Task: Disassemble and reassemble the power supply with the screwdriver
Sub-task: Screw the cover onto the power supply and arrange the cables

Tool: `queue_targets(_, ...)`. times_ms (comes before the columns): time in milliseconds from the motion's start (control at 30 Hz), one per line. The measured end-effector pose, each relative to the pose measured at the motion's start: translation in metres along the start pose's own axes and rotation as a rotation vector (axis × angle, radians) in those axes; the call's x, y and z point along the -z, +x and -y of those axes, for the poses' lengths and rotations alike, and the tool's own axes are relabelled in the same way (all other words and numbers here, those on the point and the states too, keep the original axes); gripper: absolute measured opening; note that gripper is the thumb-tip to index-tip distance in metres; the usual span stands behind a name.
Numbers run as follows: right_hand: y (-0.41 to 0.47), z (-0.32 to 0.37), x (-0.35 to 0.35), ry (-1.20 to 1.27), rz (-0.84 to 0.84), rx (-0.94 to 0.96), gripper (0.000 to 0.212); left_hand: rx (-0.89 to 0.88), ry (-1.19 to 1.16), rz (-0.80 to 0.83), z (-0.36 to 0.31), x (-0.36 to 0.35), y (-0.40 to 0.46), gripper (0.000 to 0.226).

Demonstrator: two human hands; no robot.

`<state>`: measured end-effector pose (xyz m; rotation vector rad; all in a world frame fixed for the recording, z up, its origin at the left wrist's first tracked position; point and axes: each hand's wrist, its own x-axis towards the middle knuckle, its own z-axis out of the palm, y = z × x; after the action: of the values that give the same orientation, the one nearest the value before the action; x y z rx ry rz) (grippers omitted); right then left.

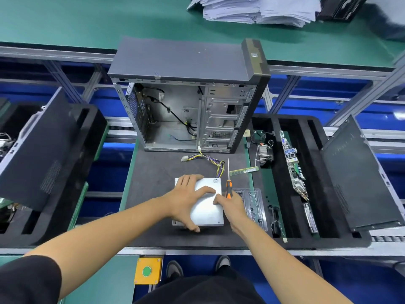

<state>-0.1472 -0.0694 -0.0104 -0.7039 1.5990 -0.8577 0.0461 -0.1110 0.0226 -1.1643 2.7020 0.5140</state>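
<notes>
The silver power supply [207,208] lies flat on the black mat [153,172], its bundle of coloured cables [215,163] trailing toward the case. My left hand [186,198] spans its top: fingers over the far left edge, index finger across the lid, thumb hooked at the near edge. My right hand [234,208] grips the orange-and-black screwdriver [228,187] at the box's right edge, shaft pointing away from me. One right fingertip touches the lid near my left index finger.
The open PC case [186,115] stands behind the mat. A RAM stick [246,170], a clear plastic tray [255,205], a cooler [264,153] and a motherboard [293,167] sit to the right. Dark side panels [355,176] lean in foam trays on both sides.
</notes>
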Motion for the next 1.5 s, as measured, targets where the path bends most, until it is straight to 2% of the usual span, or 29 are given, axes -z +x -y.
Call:
queue_targets(133, 0.001, 0.005, 0.005, 0.043, -0.062, 0.000, 0.015, 0.012, -0.066, 0.032, 0.002, 0.000, 0.003, 0.122)
queue_targets(233, 0.011, 0.021, 0.000, 0.093, -0.043, -0.035, 0.009, -0.002, -0.086, 0.037, 0.004, 0.003, 0.002, 0.121)
queue_targets(300, 0.019, 0.032, -0.002, 0.096, -0.025, -0.045, 0.013, 0.006, -0.099, 0.035, 0.002, 0.004, 0.002, 0.120)
queue_targets(367, 0.025, 0.037, -0.003, 0.045, -0.012, -0.024, 0.021, 0.002, -0.079, 0.044, 0.000, 0.005, 0.002, 0.120)
queue_targets(533, 0.037, 0.045, -0.002, -0.117, -0.066, 0.014, 0.021, -0.052, 0.052, 0.140, -0.004, 0.015, 0.010, 0.124)
queue_targets(700, 0.049, 0.061, -0.004, -0.362, -0.038, 0.108, 0.021, -0.061, 0.084, 0.223, -0.021, 0.029, 0.021, 0.112)
queue_targets(833, 0.059, 0.065, -0.007, -0.423, -0.018, 0.129, 0.013, -0.033, 0.158, 0.274, -0.029, 0.040, 0.026, 0.110)
queue_targets(967, 0.063, 0.063, -0.007, -0.470, -0.027, 0.143, 0.022, -0.023, 0.228, 0.310, -0.035, 0.053, 0.030, 0.107)
queue_targets(1167, 0.070, 0.064, -0.005, -0.475, -0.018, 0.098, 0.023, -0.003, 0.226, 0.344, -0.039, 0.066, 0.027, 0.108)
queue_targets(1300, 0.075, 0.069, -0.005, -0.368, -0.040, 0.007, 0.023, -0.022, 0.205, 0.329, -0.037, 0.078, 0.022, 0.105)
queue_targets(1500, 0.076, 0.072, -0.003, -0.303, 0.026, -0.077, 0.012, -0.041, 0.209, 0.341, -0.039, 0.086, 0.020, 0.104)
